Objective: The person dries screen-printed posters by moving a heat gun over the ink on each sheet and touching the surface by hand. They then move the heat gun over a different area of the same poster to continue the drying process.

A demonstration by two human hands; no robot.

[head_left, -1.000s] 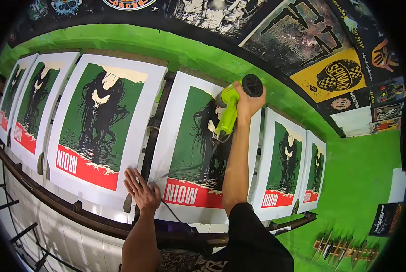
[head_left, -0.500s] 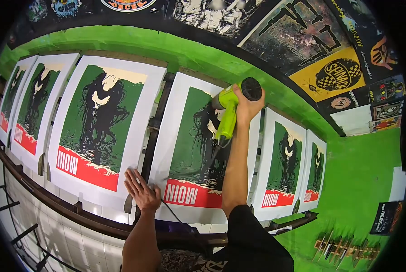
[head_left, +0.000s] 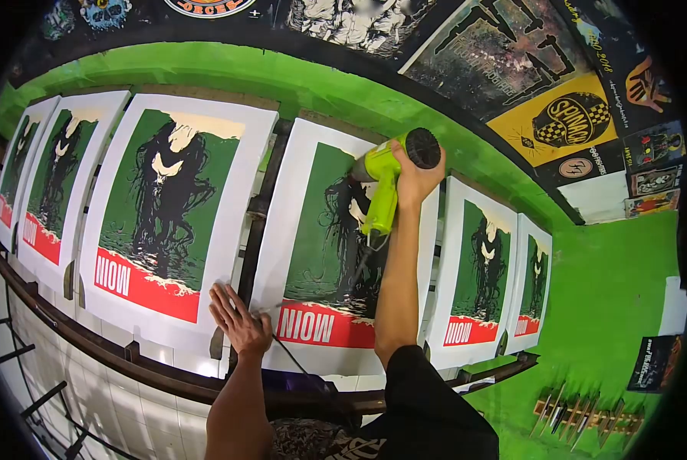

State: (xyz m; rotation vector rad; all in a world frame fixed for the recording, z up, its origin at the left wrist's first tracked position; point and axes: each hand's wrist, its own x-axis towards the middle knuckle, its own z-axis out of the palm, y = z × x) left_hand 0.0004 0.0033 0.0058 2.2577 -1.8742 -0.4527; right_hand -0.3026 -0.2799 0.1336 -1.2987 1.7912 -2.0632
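Note:
My right hand (head_left: 416,180) grips a lime-green heat gun (head_left: 382,188) with a black rear cap, held over the upper part of a printed poster (head_left: 313,253) showing a dark figure on green with a red "NIOW" band. The gun's black cord (head_left: 313,295) trails down across the print. My left hand (head_left: 240,322) lies flat with fingers spread on the lower left corner of that poster, at the gap between it and the neighbouring poster (head_left: 167,207).
Several identical posters lie in a row on a long rack, with more at the left (head_left: 56,176) and right (head_left: 478,276). A green wall (head_left: 604,291) with dark posters (head_left: 504,57) stands behind. Tools hang on a strip (head_left: 581,418) at lower right. White tiles (head_left: 90,383) run below.
The heat gun and my right hand have shifted slightly left and up over the poster. My left hand has stayed in place.

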